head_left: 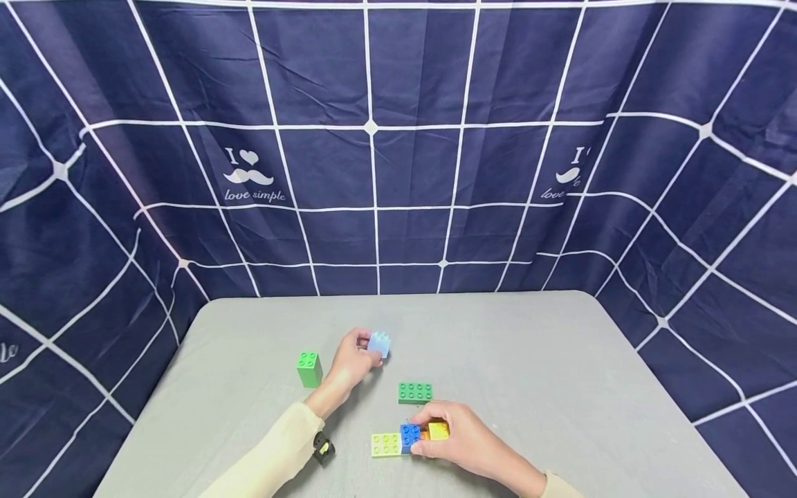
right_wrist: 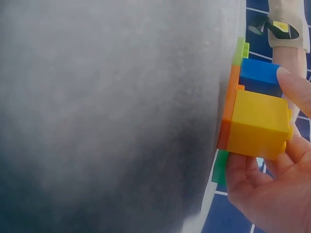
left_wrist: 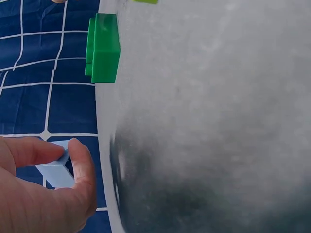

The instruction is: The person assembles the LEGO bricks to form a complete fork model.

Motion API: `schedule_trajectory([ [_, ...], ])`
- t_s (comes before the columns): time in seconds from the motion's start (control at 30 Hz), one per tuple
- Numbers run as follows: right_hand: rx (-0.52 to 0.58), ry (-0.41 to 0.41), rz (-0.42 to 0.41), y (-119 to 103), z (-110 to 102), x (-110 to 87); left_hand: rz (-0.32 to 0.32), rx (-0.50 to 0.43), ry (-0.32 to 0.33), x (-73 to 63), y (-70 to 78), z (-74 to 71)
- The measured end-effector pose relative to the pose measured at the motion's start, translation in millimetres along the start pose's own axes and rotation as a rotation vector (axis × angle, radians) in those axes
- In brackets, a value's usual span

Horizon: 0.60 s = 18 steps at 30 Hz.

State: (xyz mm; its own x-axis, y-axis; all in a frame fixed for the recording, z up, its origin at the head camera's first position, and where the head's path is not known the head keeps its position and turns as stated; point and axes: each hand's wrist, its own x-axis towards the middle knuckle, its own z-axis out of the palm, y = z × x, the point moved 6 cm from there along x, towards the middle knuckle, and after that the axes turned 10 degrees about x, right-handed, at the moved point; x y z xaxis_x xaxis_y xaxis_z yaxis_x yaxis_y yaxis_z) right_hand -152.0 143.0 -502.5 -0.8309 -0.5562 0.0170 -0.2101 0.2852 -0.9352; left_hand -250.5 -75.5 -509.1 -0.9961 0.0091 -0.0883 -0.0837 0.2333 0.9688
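Note:
Between thumb and fingers, my left hand (head_left: 352, 360) pinches a light blue brick (head_left: 379, 345) toward the back of the table; the left wrist view shows the same brick (left_wrist: 57, 172) tilted in the grip. My right hand (head_left: 459, 437) grips a blue brick (head_left: 410, 436) with thumb and forefinger at the front. That blue brick sits on a low row made of a lime brick (head_left: 386, 445) and an orange brick (right_wrist: 227, 111). A yellow brick (right_wrist: 257, 124) stands on the orange one beside the blue, under the curved palm and fingers.
A flat green brick (head_left: 415, 393) lies just behind the right hand. Left of the left forearm stands a tall green brick (head_left: 310, 370). The grey table (head_left: 529, 346) is bordered at the back and sides by a dark blue gridded curtain (head_left: 411, 166).

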Motion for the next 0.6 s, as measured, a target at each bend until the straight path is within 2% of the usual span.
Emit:
schedule_trajectory([
  [0.43, -0.01, 0.004, 0.009, 1, 0, 0.2, 0.043, -0.068, -0.086, -12.0, -5.3, -6.7],
  [0.53, -0.005, 0.002, 0.008, 1, 0, 0.4, 0.06, -0.034, -0.086, -15.8, -4.0, -9.4],
  [0.6, -0.001, -0.002, 0.008, 1, 0, 0.7, 0.083, 0.033, -0.075, -18.7, -2.3, -11.5],
])
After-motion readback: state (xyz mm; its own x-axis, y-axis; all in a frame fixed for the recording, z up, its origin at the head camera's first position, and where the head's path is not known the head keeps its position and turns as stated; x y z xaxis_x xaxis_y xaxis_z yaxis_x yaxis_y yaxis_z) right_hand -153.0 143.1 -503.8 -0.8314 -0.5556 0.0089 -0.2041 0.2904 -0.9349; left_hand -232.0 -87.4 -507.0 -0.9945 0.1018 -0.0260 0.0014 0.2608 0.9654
